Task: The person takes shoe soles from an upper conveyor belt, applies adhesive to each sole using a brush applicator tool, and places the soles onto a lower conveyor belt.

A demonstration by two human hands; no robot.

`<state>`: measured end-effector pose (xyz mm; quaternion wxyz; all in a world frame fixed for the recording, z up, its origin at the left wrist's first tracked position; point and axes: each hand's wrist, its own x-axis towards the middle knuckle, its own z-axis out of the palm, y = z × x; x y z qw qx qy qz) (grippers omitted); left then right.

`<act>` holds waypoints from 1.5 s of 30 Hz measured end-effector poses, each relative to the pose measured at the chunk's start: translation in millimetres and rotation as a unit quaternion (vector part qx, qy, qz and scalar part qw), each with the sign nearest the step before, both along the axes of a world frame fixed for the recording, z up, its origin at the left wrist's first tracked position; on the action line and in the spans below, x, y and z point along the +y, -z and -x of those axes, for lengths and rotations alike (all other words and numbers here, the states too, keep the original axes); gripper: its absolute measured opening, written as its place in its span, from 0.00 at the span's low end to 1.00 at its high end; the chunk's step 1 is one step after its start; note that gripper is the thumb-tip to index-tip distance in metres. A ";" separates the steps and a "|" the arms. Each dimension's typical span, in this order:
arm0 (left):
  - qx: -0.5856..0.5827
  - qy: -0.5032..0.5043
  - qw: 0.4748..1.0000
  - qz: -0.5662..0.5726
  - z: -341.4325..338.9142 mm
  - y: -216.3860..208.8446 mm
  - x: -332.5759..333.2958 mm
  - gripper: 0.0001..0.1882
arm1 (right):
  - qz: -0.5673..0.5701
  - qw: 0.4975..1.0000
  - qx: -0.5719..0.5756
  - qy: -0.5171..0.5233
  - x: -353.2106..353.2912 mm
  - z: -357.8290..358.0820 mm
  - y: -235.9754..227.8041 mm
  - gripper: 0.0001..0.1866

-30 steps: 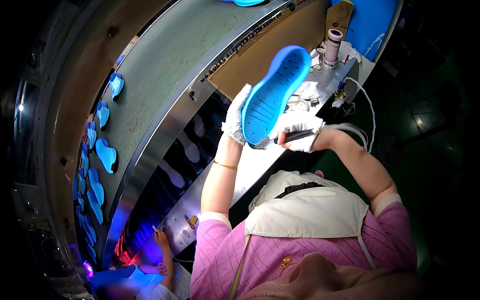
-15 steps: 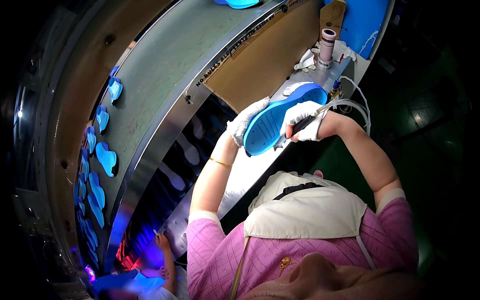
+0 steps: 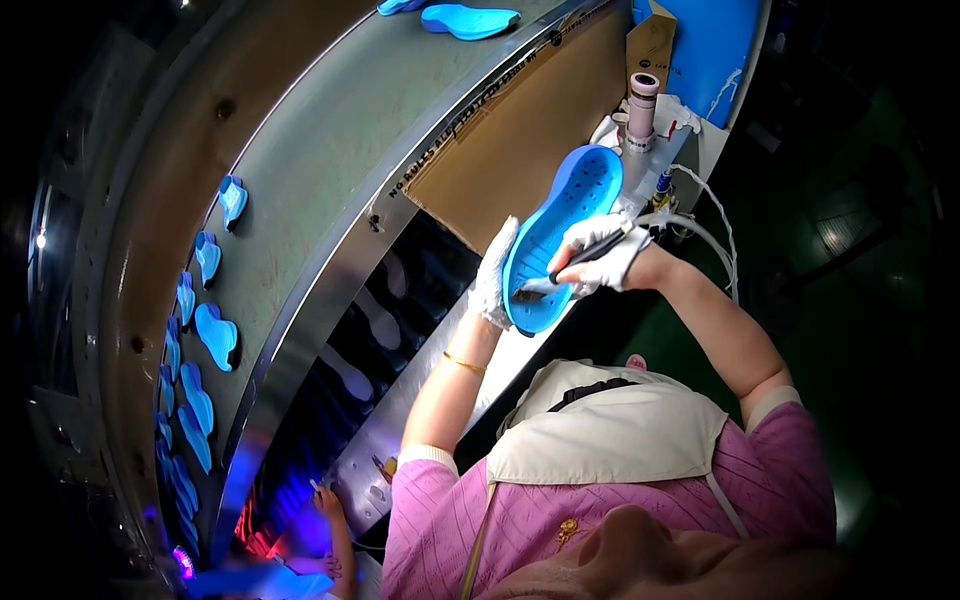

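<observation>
My left hand (image 3: 494, 282), in a white knit glove, grips the left edge of a blue shoe sole (image 3: 578, 200) near its lower end. The sole is tilted, its cupped, rimmed inside facing up, with small holes at the far end and ribs across the middle. My right hand (image 3: 602, 264), in a white glove with bare fingertips, is closed around the dark handle of a brush (image 3: 592, 247). The brush's bristles are down inside the sole's near end. A clear hose (image 3: 684, 219) runs close behind my right wrist.
Left, a curved conveyor belt (image 3: 300, 190) carries several blue soles (image 3: 216, 336). A cardboard sheet (image 3: 520, 140) leans along its side. Behind the sole stands a pink bottle (image 3: 641, 115) near white gloves. Pale soles (image 3: 378, 318) lie beneath the belt. Another person's arm (image 3: 338, 530) shows at lower left.
The sole has turned to point more away from me. My right hand has shifted slightly left, and the brush bristles now show inside the near end. Left hand keeps its grip.
</observation>
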<state>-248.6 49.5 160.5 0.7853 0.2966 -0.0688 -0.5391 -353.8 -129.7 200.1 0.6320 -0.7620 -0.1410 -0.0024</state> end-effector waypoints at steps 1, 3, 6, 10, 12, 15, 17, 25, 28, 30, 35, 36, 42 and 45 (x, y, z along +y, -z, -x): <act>0.021 0.016 0.999 0.033 9.6 -0.3 -6.2 0.39 | 0.044 0.997 -0.042 0.049 -13.1 -2.9 4.2 0.05; 0.058 0.054 0.993 0.083 16.6 4.2 4.4 0.46 | 0.001 0.992 -0.016 0.124 -38.0 -14.0 3.0 0.02; 0.043 0.076 0.992 0.090 23.2 4.8 9.8 0.45 | -0.027 0.960 -0.094 0.261 -78.8 -26.3 12.5 0.02; 0.001 0.008 0.997 0.078 24.7 6.1 13.2 0.41 | -0.177 0.948 -0.142 0.223 -51.9 -27.6 41.0 0.05; -0.025 -0.003 0.997 0.080 18.5 9.6 16.2 0.41 | -0.086 0.954 -0.232 0.170 -18.1 -13.6 43.0 0.08; -0.028 -0.060 0.997 0.050 10.0 21.1 29.2 0.38 | -0.023 0.986 -0.160 0.051 8.1 18.1 9.9 0.10; -0.039 -0.083 0.996 0.022 19.1 10.4 26.5 0.38 | 0.026 0.974 -0.216 0.066 -1.9 16.6 6.0 0.09; -0.119 -0.090 0.988 0.032 9.2 8.6 29.5 0.38 | 0.297 0.876 -0.358 0.126 -28.6 -7.2 -21.9 0.05; -0.125 -0.121 0.984 0.033 6.4 7.4 30.0 0.37 | 0.268 0.907 -0.321 0.047 -29.3 2.8 -30.4 0.07; -0.105 -0.133 0.984 0.049 10.6 0.7 25.7 0.36 | 0.220 0.908 -0.343 0.094 -29.1 1.0 -40.3 0.09; -0.084 -0.148 0.978 0.118 12.7 9.2 14.3 0.35 | 0.297 0.837 -0.438 0.139 0.1 -13.7 -22.8 0.08; -0.079 -0.177 0.976 0.103 8.7 11.1 16.2 0.35 | 0.252 0.871 -0.409 0.100 5.6 -9.4 -17.2 0.09; -0.054 -0.183 0.975 0.116 19.9 -0.4 0.3 0.32 | -0.024 0.942 -0.252 0.219 -0.5 -20.0 -15.7 0.02; -0.065 -0.213 0.970 0.092 20.6 -0.4 -12.1 0.31 | -0.138 0.923 -0.233 0.274 18.4 -41.3 -17.1 0.02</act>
